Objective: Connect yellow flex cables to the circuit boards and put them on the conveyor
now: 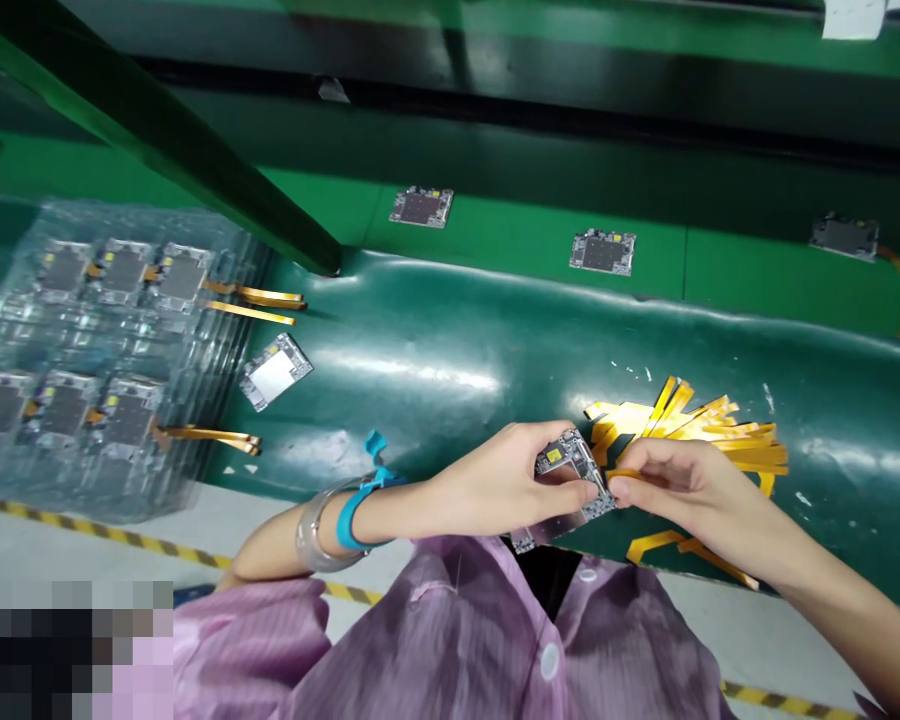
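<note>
My left hand (pixel 510 480) is closed on a circuit board (pixel 562 475), held tilted above the front edge of the mat, with thumb and fingers on its sides. A blue strap (pixel 354 515) circles that wrist. At the board's right edge, my right hand (pixel 675 485) pinches the end of an orange flat ribbon cable (pixel 634 478). The cable end is close to the board edge; whether it sits in a connector I cannot tell. Behind the right hand lies a fanned pile of ribbon cables (pixel 720 425), with a few loose ones (pixel 656 543) in front.
Stacked clear plastic trays (pixel 97 335) at the left hold several boards with cables attached. A single board (pixel 276 372) lies beside them. Several more boards (pixel 602 252) lie on the green strip at the back. A green post (pixel 270 215) slants down to the mat's edge.
</note>
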Demonstrator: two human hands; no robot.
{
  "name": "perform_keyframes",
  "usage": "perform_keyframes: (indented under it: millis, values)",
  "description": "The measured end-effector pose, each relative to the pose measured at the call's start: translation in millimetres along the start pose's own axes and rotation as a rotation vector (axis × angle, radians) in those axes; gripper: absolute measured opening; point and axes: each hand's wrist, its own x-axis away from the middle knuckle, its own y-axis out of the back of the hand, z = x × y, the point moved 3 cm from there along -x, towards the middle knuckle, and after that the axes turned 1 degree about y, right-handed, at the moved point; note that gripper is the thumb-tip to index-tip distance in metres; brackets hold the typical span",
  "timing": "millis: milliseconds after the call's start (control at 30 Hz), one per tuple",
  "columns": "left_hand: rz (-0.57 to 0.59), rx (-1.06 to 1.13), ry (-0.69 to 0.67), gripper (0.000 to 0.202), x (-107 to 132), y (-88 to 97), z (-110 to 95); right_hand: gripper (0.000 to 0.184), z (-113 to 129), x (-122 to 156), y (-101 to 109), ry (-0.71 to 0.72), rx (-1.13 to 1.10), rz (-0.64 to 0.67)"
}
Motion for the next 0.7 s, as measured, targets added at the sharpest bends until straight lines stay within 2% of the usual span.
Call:
perform_keyframes:
  millis: [167, 300, 600, 700]
  values:
    - [0.082, -0.03, 0.028, 0.022, 0.3, -1.5, -4.2, 0.027, 1.3, 0.8, -1.5, -0.056, -0.014, 0.114]
    - [0.097, -0.083, 0.029, 0.019, 0.1, -2.9, -4.1, 0.028, 0.0, 2.5, -3.0, -0.107, -0.042, 0.177]
    - [0.076, -0.063, -0.005, 0.018, -0.9, -1.2, -2.4, 0.035, -1.1, 0.8, -6.3, -0.125, -0.054, 0.166]
    - [0.09, -0.038, 0.01, 0.018, -3.5, -0.2, 0.4, 0.033, -2.1, 0.9, -7.5, -0.132, -0.061, 0.181]
